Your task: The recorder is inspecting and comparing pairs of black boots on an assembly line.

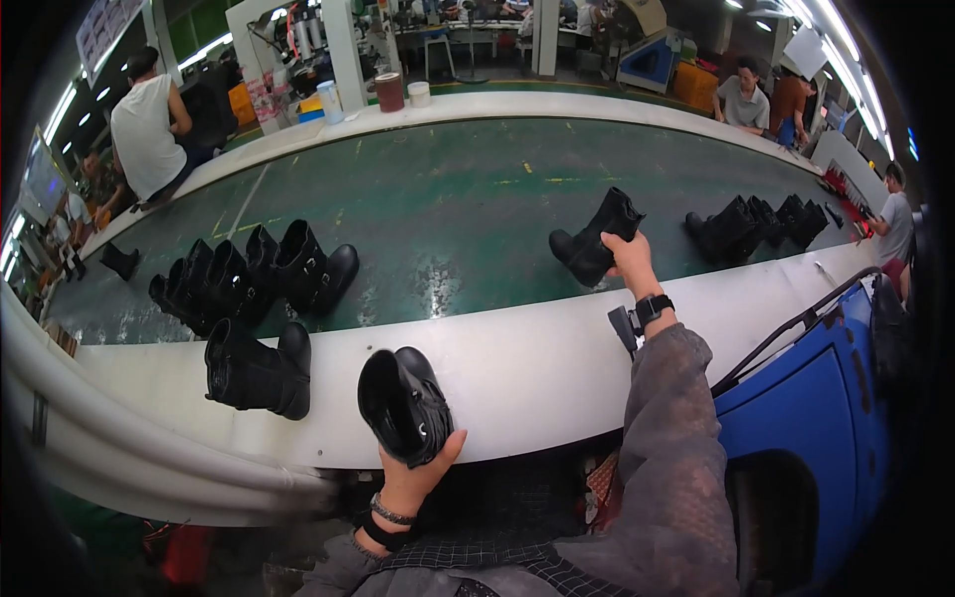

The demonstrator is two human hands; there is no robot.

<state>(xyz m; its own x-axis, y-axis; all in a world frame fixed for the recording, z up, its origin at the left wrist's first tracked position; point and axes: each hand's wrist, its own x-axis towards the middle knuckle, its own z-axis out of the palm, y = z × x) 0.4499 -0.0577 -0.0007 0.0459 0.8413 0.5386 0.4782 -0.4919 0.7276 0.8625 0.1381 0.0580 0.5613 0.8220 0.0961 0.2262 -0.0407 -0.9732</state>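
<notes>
My left hand (413,483) grips a black boot (406,403) by its shaft, low over the near white ledge, with the opening facing me and a buckle showing on its side. Stretched out to the right, my right hand (629,254) is closed on the shaft of a second black boot (597,239) above the green belt; its toe points left. Another black boot (261,368) lies on its side on the white ledge, left of my left hand. Behind it, a group of black buckled boots (239,274) stands on the belt.
More black boots (751,224) stand on the belt at the right. A blue machine (811,408) borders my right side. White pipes (149,428) curve along the left. Along the far ledge are a dark red tub (389,93) and a white tub (419,95). Several people work around the line.
</notes>
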